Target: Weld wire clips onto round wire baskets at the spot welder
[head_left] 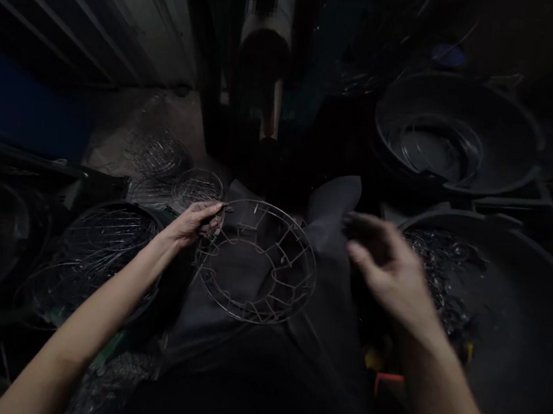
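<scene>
Round wire frame pinched at its left rim

The left hand's thumb and fingers grip it above the lap; open space separates its right edge from the right hand, thumb and fingers parted. A tub of wire grids crowds the left forearm; a basin lies rightward.

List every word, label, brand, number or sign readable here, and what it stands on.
No text can be read.
Faint marks on the dark machine: possibly lettering, too dim and blurred to tell.
Round wire frame: no lettering visible.
</scene>
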Demonstrator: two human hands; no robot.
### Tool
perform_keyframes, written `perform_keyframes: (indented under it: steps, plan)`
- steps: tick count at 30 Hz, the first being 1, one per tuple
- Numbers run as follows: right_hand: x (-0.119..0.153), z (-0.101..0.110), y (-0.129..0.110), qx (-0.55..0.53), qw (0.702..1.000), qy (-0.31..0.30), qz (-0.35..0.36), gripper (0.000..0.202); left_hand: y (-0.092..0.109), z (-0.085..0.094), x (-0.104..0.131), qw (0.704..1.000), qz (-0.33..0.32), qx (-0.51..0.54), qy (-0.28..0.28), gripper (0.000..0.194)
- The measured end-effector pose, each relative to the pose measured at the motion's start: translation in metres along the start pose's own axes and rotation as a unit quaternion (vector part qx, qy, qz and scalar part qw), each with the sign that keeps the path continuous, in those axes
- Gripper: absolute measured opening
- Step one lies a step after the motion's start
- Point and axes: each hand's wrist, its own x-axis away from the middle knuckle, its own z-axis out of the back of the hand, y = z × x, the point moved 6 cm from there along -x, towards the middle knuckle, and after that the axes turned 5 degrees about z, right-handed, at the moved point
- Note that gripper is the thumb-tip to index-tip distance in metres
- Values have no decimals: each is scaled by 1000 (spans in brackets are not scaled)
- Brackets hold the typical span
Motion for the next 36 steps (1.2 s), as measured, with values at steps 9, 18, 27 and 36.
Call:
perform_keyframes:
  steps: [9,18,27,36]
  plan:
    - [-35,-76,28,-323,922,-192,-99,65,1,5,14,999,-40,-4,-3,40]
    - [-43,-88,40,-295,926,-197,-131,70,-12,14,5,999,-43,19,4,40]
    - [1,-94,55,-307,931,-108,-163,47,-27,15,-8,997,-27,74,26,26]
    - [17,-13,71,-316,935,108,-123,34,25,-71,-22,997,-26,15,-64,24]
